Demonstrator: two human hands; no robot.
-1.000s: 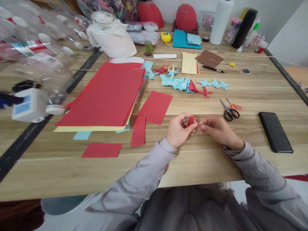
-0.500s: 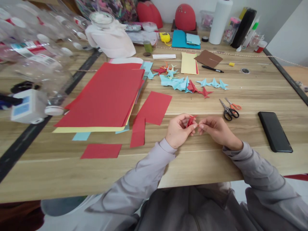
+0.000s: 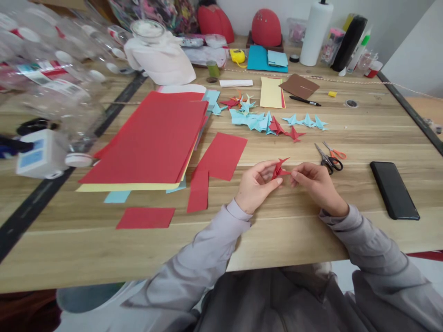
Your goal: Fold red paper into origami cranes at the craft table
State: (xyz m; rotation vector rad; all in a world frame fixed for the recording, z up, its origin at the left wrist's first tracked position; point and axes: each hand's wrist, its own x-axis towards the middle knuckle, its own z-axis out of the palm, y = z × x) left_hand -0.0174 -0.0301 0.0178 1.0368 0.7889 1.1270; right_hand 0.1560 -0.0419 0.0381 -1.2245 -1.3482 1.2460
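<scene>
Between my hands, just above the table, is a small red origami crane (image 3: 278,170). My left hand (image 3: 258,184) holds its body between thumb and fingers. With thumb and forefinger my right hand (image 3: 313,185) pinches its pointed right end. Left of my hands lie a red paper strip (image 3: 198,191) and a red paper sheet (image 3: 226,154). Farther back are light blue folded cranes (image 3: 254,120), several of them bunched, with red folded cranes (image 3: 296,133) beside them. Black-handled scissors (image 3: 328,161) rest beyond my right hand, next to orange-handled scissors (image 3: 337,152).
A stack of large red sheets (image 3: 148,138) covers the left of the table, with a red rectangle (image 3: 146,217) in front. At right lies a black phone (image 3: 394,190). Plastic bottles (image 3: 58,97) crowd the far left. A white bottle (image 3: 316,34) stands at the back.
The red crane now shows more between my hands, with a point sticking up. My right hand has shifted slightly right and pinches the crane's pointed end.
</scene>
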